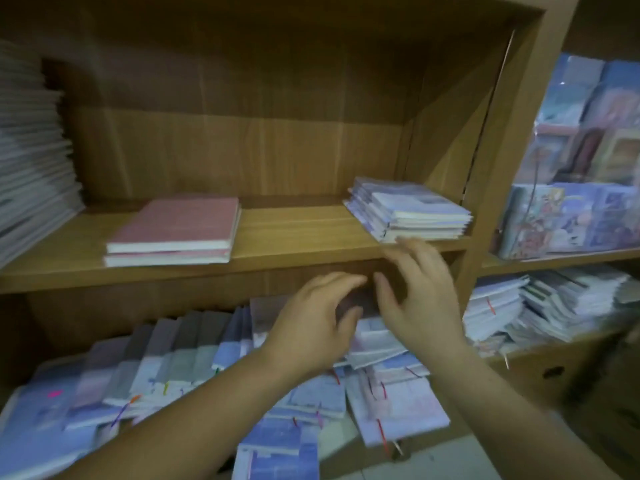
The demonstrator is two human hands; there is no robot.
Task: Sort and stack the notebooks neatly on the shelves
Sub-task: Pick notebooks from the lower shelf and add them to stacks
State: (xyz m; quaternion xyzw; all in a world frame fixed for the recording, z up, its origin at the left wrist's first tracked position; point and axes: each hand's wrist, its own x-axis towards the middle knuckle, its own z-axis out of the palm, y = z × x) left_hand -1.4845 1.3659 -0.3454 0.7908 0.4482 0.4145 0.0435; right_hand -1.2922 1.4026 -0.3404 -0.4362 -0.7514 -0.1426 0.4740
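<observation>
A small stack of pale blue notebooks (412, 211) lies at the right end of the wooden shelf (294, 244). Two pink notebooks (176, 230) lie stacked near the shelf's middle. My right hand (420, 292) hovers just below and in front of the blue stack, fingers spread and empty. My left hand (315, 322) is beside it, lower, fingers loosely curled and holding nothing. Below both hands, many blue and grey notebooks (194, 362) with coloured ribbon markers lie scattered and fanned out on the lower level.
A tall slanted pile of white notebooks (31, 161) fills the shelf's left end. Beyond the upright side panel (498, 174), the neighbouring unit holds wrapped illustrated notebooks (581, 216) and messy stacks (540, 303) below. A cardboard box (554, 368) sits at lower right.
</observation>
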